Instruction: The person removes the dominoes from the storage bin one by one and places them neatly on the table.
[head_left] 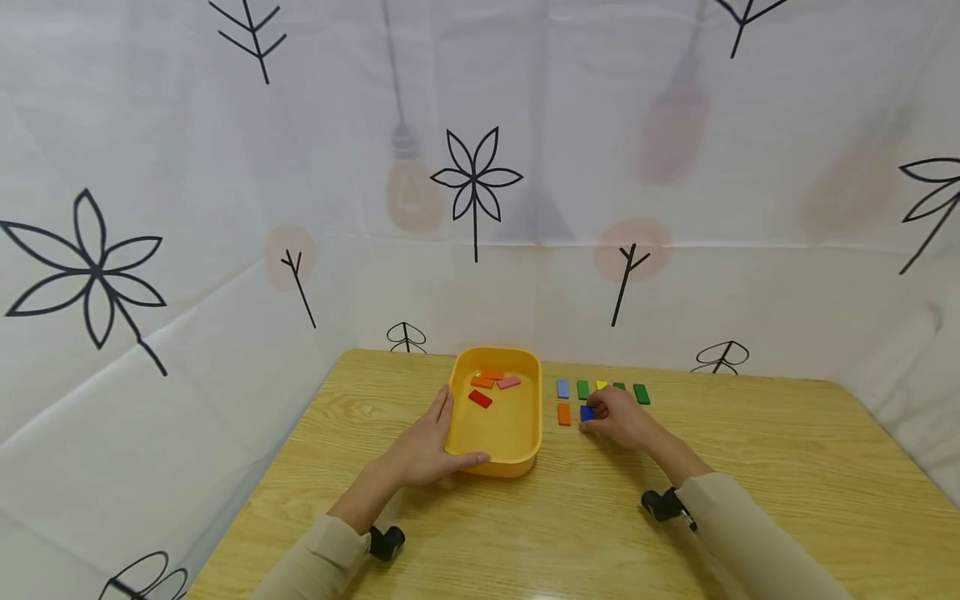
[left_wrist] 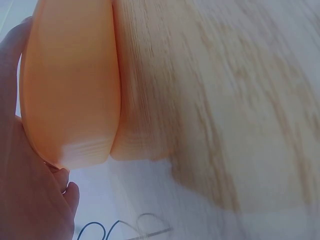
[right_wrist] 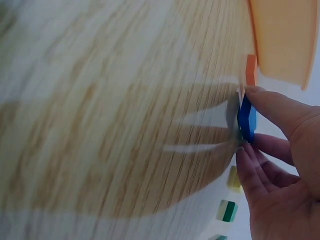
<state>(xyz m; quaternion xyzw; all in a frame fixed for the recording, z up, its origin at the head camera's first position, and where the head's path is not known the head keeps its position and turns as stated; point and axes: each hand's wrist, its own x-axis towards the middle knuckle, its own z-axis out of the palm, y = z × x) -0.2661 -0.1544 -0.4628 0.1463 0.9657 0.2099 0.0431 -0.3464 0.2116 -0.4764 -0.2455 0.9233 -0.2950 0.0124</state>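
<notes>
A yellow plastic tub (head_left: 495, 437) stands on the wooden table, with several orange, pink and red blocks lying flat inside. My left hand (head_left: 423, 446) holds its near left corner, fingers along the left wall and thumb across the near rim. Right of the tub, my right hand (head_left: 618, 415) pinches a small blue block (right_wrist: 245, 117) between thumb and fingertips, close over the table. An orange block (head_left: 564, 414) lies just left of that hand. Behind it runs a row with a light blue block (head_left: 562, 388), green blocks (head_left: 582, 390) and a yellow block (head_left: 602, 385), partly hidden by the fingers.
The wooden table (head_left: 525, 542) reaches to a white patterned cloth (head_left: 480, 292) at its back and sides. A dark green block (head_left: 641, 394) ends the row on the right. Each wrist carries a small black camera (head_left: 387, 544), near a beige sleeve.
</notes>
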